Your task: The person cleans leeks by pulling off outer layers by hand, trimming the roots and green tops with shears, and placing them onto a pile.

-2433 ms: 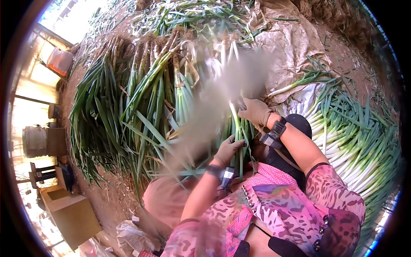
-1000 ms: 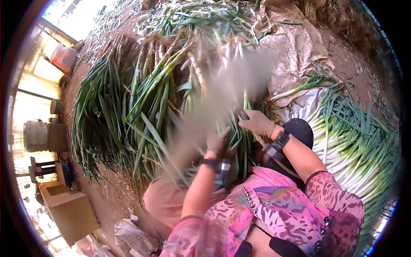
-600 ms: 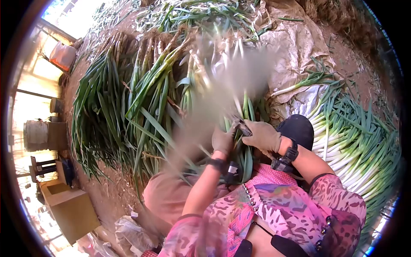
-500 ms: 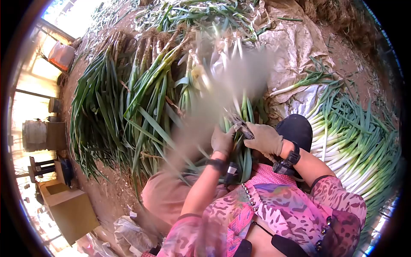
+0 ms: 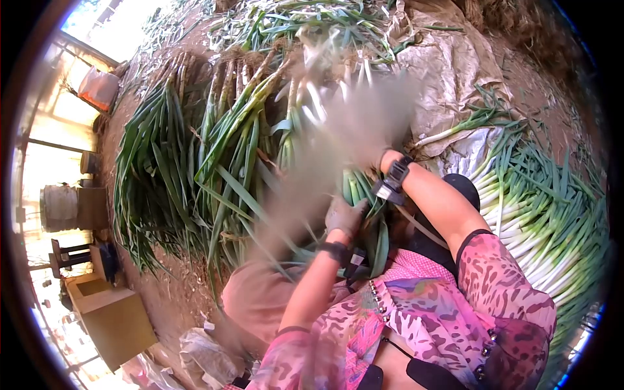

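Note:
My left hand (image 5: 344,218), in a grey-brown glove, closes round the green leaves of a bunch of green onions (image 5: 356,187) in front of my lap. My right arm reaches forward over the bunch. A dark strap with a small device (image 5: 394,179) sits on its wrist. A blurred smear across the middle of the view hides my right hand, so its fingers and anything in them do not show. To the left lie untrimmed green onions (image 5: 156,149), roots away from me. Cleaned white-stemmed green onions (image 5: 520,227) are piled at my right.
A crumpled tan sheet (image 5: 448,65) lies at the far right on the soil. Loose leaves (image 5: 292,26) are heaped at the far side. A cardboard box (image 5: 110,318) and a pale sack (image 5: 205,354) stand at lower left.
My right hand has moved forward, away from beside my left hand into the blurred patch. The dark tool seen between the hands no longer shows. My left hand stays at the bunch.

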A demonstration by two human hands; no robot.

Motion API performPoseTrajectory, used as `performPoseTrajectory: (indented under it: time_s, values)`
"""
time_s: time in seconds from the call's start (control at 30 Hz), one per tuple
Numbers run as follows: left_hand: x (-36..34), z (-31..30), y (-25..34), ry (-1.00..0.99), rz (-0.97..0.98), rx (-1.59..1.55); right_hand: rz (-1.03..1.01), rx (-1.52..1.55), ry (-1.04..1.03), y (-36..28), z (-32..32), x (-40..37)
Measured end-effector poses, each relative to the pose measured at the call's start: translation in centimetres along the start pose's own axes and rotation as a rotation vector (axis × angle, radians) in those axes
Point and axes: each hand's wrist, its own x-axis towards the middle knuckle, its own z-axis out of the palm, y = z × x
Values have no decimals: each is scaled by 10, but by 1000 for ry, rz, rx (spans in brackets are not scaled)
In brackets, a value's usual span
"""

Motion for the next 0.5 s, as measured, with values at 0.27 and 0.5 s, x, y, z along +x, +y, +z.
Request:
performPoseTrajectory:
  time_s: [0.27,0.5]
  values:
    - [27,-24,43,68,167,27,14,-39,-92,26,15,-143]
    - [10,-23,55,38,56,159,33,-57,-117,21,12,-173]
